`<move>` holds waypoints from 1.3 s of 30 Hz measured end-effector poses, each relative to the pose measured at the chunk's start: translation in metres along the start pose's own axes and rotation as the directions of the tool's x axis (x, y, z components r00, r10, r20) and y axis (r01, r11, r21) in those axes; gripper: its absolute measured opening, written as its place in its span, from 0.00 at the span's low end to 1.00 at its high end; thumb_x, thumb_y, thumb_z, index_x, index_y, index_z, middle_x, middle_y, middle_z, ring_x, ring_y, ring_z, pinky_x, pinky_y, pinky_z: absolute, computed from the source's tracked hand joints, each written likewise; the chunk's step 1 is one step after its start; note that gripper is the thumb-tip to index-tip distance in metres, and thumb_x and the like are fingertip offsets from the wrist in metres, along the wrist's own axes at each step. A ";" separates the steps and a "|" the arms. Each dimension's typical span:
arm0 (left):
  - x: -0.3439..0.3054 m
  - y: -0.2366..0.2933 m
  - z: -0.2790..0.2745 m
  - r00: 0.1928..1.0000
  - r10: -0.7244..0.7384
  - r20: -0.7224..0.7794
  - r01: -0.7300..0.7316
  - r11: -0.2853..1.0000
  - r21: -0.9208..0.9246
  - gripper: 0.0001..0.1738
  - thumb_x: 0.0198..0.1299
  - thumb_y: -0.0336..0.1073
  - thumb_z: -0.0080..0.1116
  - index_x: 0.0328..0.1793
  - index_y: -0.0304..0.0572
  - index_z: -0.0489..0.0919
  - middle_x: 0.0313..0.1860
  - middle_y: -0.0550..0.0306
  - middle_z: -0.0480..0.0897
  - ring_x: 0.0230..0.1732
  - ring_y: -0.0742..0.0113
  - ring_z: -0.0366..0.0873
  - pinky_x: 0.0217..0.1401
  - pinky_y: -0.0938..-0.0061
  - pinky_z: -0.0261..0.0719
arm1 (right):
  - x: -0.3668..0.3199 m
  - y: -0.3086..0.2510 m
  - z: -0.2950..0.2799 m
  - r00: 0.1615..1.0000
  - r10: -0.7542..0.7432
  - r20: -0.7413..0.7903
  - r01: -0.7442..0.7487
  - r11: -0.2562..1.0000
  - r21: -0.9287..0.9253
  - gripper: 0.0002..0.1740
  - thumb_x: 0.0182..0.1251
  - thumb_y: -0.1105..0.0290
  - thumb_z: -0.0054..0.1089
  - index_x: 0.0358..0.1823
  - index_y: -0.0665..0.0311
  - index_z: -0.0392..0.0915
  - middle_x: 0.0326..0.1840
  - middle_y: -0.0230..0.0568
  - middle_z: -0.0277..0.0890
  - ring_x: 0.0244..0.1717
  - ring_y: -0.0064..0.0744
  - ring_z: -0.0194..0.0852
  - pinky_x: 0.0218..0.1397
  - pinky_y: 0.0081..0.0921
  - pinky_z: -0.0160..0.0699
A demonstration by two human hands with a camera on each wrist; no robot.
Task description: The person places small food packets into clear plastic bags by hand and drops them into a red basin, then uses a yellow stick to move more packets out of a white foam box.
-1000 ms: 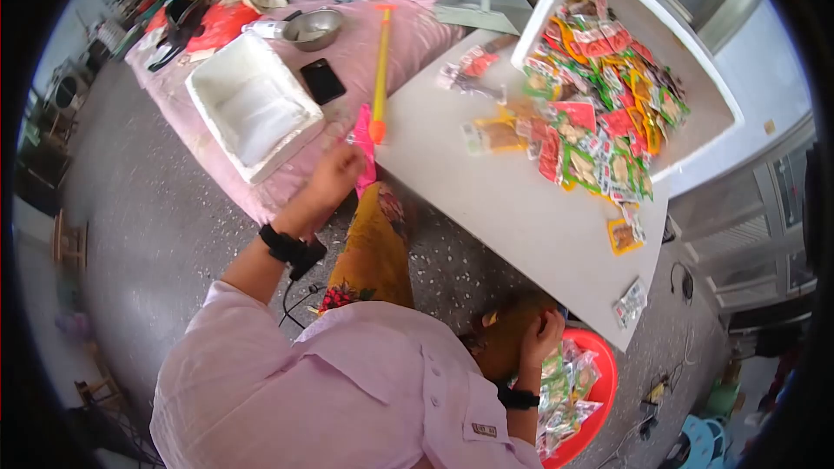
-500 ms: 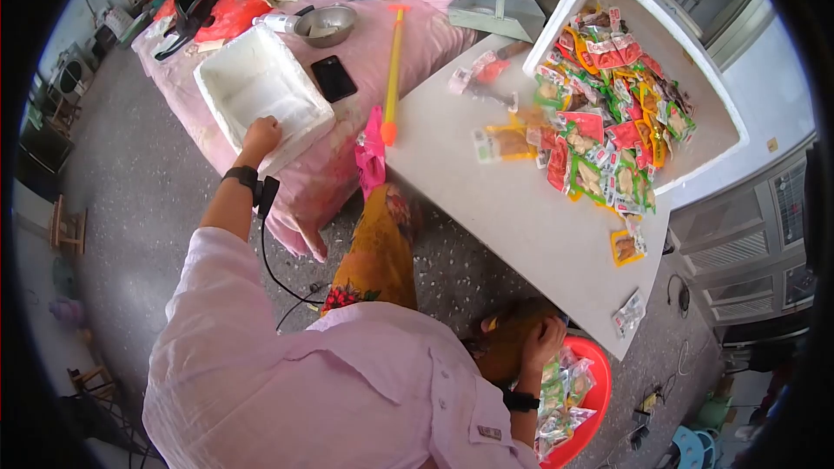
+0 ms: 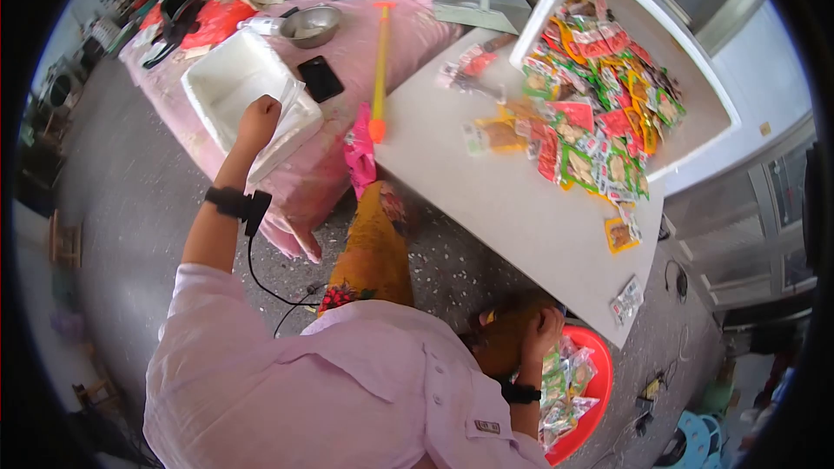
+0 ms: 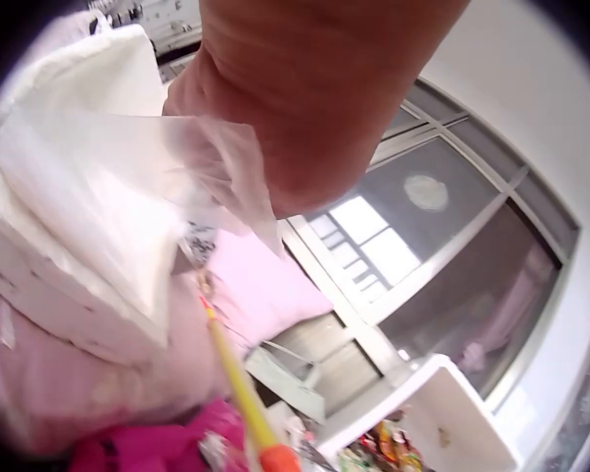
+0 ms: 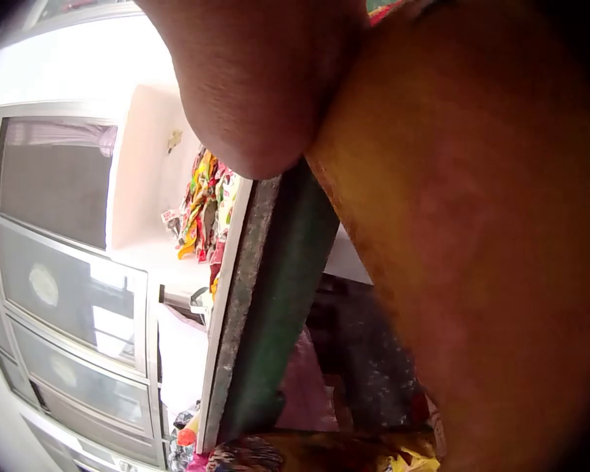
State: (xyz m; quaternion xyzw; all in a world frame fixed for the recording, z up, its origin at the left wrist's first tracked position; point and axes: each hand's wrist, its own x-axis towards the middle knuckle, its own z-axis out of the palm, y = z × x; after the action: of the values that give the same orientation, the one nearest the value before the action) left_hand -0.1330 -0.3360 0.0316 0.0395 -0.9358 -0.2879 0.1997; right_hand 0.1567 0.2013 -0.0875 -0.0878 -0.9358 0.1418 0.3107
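My left hand (image 3: 260,122) is over the white foam box (image 3: 201,91) on the pink bedding, its fingers curled. From that hand a thin clear plastic bag (image 4: 238,162) stretches down into the box, gripped at its upper end, as the left wrist view shows. The fingertips are hidden there behind the palm. My right hand (image 3: 543,335) rests with loosely bent fingers on the knee, beside the table corner. Just below it stands a red basin (image 3: 605,372) of packaged snacks (image 3: 577,373).
A large foam box (image 3: 695,143) tipped on the white table (image 3: 486,200) spills snack packets (image 3: 599,104). On the bedding lie a phone (image 3: 321,79), a metal bowl (image 3: 311,28) and a yellow stick (image 3: 380,69) with orange ends. A cable hangs from the left wrist camera.
My left hand has moved left from beside the pink bag to the foam box, then lifted slightly with the plastic bag. The right hand stays on the knee.
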 end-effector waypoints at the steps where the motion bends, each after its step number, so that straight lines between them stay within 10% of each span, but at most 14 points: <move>1: -0.005 0.018 0.001 0.999 0.038 0.010 -0.037 0.998 -0.049 0.11 0.51 0.36 0.46 0.29 0.35 0.74 0.27 0.42 0.75 0.32 0.48 0.73 0.36 0.64 0.70 | -0.001 0.003 0.003 1.000 0.008 -0.004 -0.008 0.999 0.032 0.07 0.44 0.79 0.51 0.29 0.66 0.70 0.35 0.46 0.70 0.40 0.48 0.66 0.45 0.40 0.66; 8: -0.068 0.147 0.063 0.922 0.361 0.140 -0.289 0.882 -0.372 0.05 0.49 0.31 0.48 0.31 0.38 0.73 0.30 0.46 0.74 0.33 0.50 0.72 0.36 0.65 0.70 | 0.037 -0.041 -0.012 0.940 0.316 0.130 -0.342 0.880 0.331 0.06 0.53 0.76 0.52 0.33 0.67 0.71 0.33 0.43 0.71 0.33 0.31 0.70 0.39 0.22 0.69; 13: -0.106 0.189 0.146 0.802 0.504 0.320 -0.349 0.830 -0.435 0.05 0.48 0.32 0.46 0.29 0.39 0.72 0.28 0.47 0.73 0.34 0.49 0.71 0.37 0.62 0.69 | 0.073 -0.075 0.028 0.954 0.200 0.222 -0.299 0.645 0.704 0.07 0.56 0.73 0.53 0.34 0.67 0.70 0.29 0.33 0.69 0.30 0.18 0.67 0.31 0.16 0.68; 16: -0.127 0.200 0.181 0.771 0.522 0.364 -0.325 0.815 -0.480 0.07 0.49 0.33 0.44 0.29 0.38 0.72 0.28 0.46 0.73 0.35 0.48 0.71 0.38 0.62 0.68 | 0.093 -0.103 0.047 0.774 0.303 0.557 -0.630 0.280 0.724 0.10 0.57 0.72 0.51 0.39 0.67 0.68 0.31 0.35 0.70 0.31 0.21 0.69 0.30 0.17 0.70; 23: -0.147 0.222 0.196 0.706 0.490 0.511 -0.172 0.818 -0.548 0.08 0.50 0.32 0.48 0.29 0.34 0.72 0.28 0.47 0.75 0.31 0.57 0.74 0.34 0.69 0.70 | 0.113 -0.120 0.087 0.590 0.207 0.780 -0.772 -0.137 0.620 0.07 0.60 0.70 0.46 0.38 0.63 0.67 0.30 0.33 0.69 0.29 0.21 0.69 0.27 0.18 0.70; 31: -0.158 0.227 0.186 0.601 0.594 0.534 -0.046 0.693 -0.720 0.10 0.49 0.32 0.55 0.37 0.37 0.71 0.31 0.57 0.74 0.32 0.74 0.72 0.34 0.79 0.71 | 0.119 -0.115 0.084 0.596 0.202 0.777 -0.713 -0.312 0.628 0.07 0.60 0.69 0.46 0.37 0.63 0.67 0.30 0.33 0.69 0.29 0.22 0.68 0.31 0.19 0.71; 39: -0.157 0.227 0.188 0.625 0.513 0.589 -0.049 0.778 -0.627 0.11 0.48 0.35 0.55 0.35 0.36 0.72 0.28 0.52 0.75 0.31 0.65 0.74 0.34 0.74 0.71 | 0.116 -0.116 0.085 0.599 0.238 0.764 -0.733 -0.221 0.643 0.11 0.60 0.67 0.45 0.43 0.62 0.65 0.37 0.37 0.70 0.36 0.26 0.70 0.35 0.22 0.70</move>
State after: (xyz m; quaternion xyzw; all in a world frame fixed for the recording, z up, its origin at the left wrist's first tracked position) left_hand -0.0545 -0.0189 -0.0392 -0.2936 -0.8016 -0.4999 -0.1459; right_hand 0.0044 0.1036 -0.0508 -0.2002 -0.4848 0.8513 0.0122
